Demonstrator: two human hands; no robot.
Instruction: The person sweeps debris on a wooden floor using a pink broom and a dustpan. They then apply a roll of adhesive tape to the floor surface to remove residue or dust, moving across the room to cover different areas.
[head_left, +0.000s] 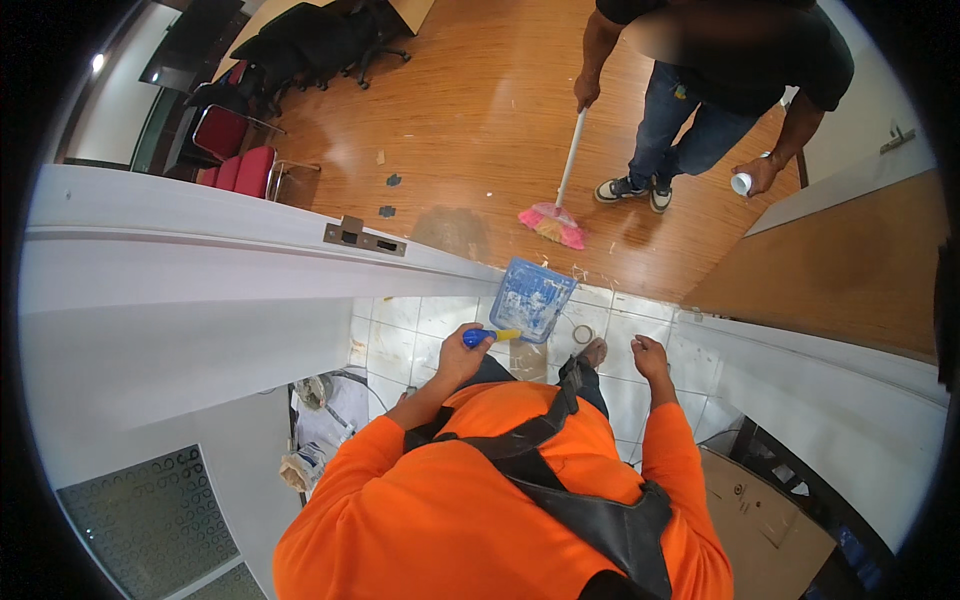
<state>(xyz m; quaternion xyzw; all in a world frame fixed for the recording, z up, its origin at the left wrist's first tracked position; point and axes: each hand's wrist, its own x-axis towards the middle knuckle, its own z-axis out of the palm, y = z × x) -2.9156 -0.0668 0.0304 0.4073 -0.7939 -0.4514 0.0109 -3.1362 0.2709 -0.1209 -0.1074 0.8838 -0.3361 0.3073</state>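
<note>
My left hand [459,357] is closed round the blue and yellow handle [492,337] of a dustpan. The blue dustpan [534,300], its pan smeared with whitish residue, is at the doorway between white tiles and wood floor. My right hand [651,357] hangs to the right of my foot with its fingers curled together; whatever they hold, if anything, is too small to make out. Just beyond the pan, the pink and cream bristles of a broom [552,225] touch the wood floor, its white stick in another person's hand [587,92].
That person's other hand holds a white cylinder [741,184]. A ring like a tape roll [583,334] lies by my foot. White door frame [240,245] stands left, a brown door [840,260] right. Red chairs [245,170] are at far left, cardboard [765,520] at lower right. Debris dots the threshold.
</note>
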